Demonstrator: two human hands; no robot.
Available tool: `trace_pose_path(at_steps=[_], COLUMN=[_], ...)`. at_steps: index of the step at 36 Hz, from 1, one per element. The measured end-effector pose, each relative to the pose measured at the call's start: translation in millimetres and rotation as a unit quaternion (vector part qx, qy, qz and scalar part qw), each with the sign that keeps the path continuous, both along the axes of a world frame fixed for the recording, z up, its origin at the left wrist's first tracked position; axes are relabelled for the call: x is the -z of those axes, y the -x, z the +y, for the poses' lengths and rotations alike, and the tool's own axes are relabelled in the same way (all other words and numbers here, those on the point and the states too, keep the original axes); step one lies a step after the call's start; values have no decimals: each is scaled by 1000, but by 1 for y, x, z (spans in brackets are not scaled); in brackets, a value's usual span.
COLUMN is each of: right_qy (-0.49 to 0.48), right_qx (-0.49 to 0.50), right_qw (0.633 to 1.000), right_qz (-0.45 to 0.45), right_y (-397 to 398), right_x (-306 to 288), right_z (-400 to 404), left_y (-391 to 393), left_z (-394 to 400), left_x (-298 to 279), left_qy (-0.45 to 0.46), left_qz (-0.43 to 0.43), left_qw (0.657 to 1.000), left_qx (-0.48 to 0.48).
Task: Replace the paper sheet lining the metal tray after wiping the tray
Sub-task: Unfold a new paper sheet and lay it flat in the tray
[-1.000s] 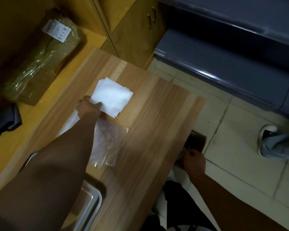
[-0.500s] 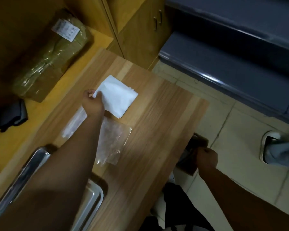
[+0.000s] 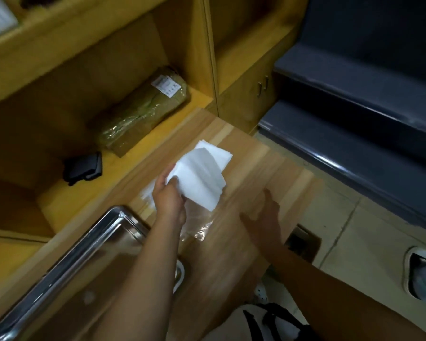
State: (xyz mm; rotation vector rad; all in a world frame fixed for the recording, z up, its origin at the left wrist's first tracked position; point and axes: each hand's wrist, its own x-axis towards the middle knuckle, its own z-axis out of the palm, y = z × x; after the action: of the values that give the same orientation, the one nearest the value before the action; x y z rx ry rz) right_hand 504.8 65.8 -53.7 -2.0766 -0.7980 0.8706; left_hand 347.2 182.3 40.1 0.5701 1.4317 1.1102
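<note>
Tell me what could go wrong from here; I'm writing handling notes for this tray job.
1. The left hand pinches what looks like several white paper sheets at one corner; extras could slip or fan out.
2. The clear plastic wrapper lies loose under the sheets and might get dragged along.
3. The metal tray looks unlined; wetness cannot be judged.

Two bare arms reach forward, the left hand gripping, the right hand spread.

The left hand (image 3: 169,193), at about 11 o'clock from the right, has thumb and fingers curled round white paper sheets (image 3: 202,178), its forearm running back toward 7 o'clock. The right hand (image 3: 265,217) is raised with fingers straight and spread, palm turned toward the left, holding nothing; its forearm trails toward 4 o'clock.
</note>
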Motion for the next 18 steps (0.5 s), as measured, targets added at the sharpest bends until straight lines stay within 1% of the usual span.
trace_pose_path(at_steps=[2, 4, 6, 8, 10, 12, 15, 16, 18], right_qy=[-38, -59, -71, -110, -154, -166, -145, -142, -140], right_qx=[-68, -125, -176, -199, -188, -160, -125, -108, -94], right_qw=[994, 979, 963, 957, 955, 966, 981, 984, 983], right_qz=[-74, -147, -188, -180, -172, -119, -24, 6, 67], right_y=[29, 59, 80, 100, 113, 129, 151, 158, 168], right_x=[-7, -14, -20, -30, -41, -59, -77, -80, -89], right_z=[-4, -11, -18, -24, -28, -33, -38, -39, -40], left_y=[21, 42, 56, 73, 87, 105, 131, 139, 151], left_z=[-18, -37, -51, -62, -69, -75, -80, -83, -91], left_x=[-7, -9, -11, -16, -22, -29, -35, -35, -34], left_qy=[-1, -1, 2, 10, 7, -10, -64, -84, -112], left_qz=[-28, -42, -53, -81, -106, -127, -185, -183, -136], left_qw=[999, 999, 998, 997, 994, 992, 979, 977, 978], left_qx=[-23, -29, -21, -9, 6, 19, 55, 69, 114])
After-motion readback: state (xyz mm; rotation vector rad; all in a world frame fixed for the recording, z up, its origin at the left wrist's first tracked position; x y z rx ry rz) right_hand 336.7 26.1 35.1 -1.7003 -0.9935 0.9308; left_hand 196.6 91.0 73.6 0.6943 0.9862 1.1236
